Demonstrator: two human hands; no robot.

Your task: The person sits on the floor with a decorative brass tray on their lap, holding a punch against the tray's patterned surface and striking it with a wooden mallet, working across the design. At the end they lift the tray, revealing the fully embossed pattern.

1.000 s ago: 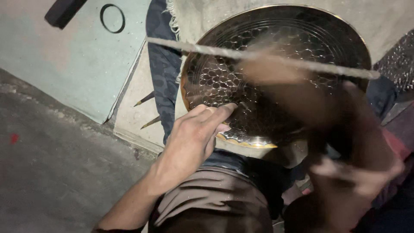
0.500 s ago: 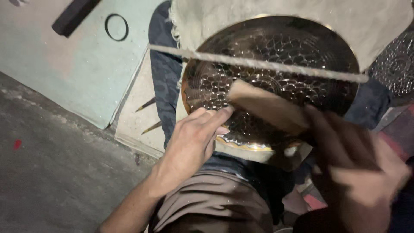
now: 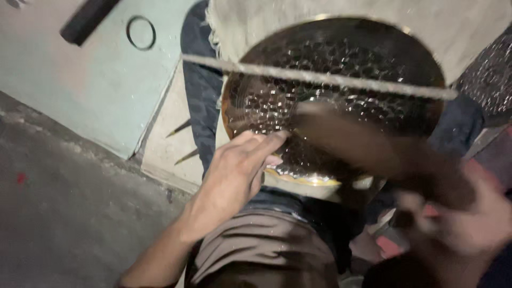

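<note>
Grey concrete floor (image 3: 58, 224) on the left, pale teal board (image 3: 80, 90) lying on it, dim light. Round hammered metal dish (image 3: 341, 96), dark with a brassy rim, sits tilted across the person's lap, its dimpled face toward the camera. Left hand (image 3: 234, 176) lies flat on the dish's lower left edge, fingers (image 3: 266, 143) stretched out and touching the dimpled surface, not curled around anything. Right hand (image 3: 458, 218) is at lower right, closed around the end of a dark wooden tool (image 3: 368, 144) whose other end reaches over the middle of the dish (heavy motion blur, so can't tell whether the tool touches the metal). Taut pale cord (image 3: 320, 77) crosses in front of the dish from left to right, slightly downhill. Beige cloth (image 3: 362, 21) hangs behind the dish's upper rim. Blue fabric (image 3: 200, 90) runs along the dish's left side, brown trouser knee (image 3: 256, 250) below it. On the teal board: thin black ring (image 3: 141, 33), black bar (image 3: 88, 20) near the top edge. Two pointed metal spikes (image 3: 181, 141) rest on a light slab (image 3: 170, 133) just beside the blue fabric.
</note>
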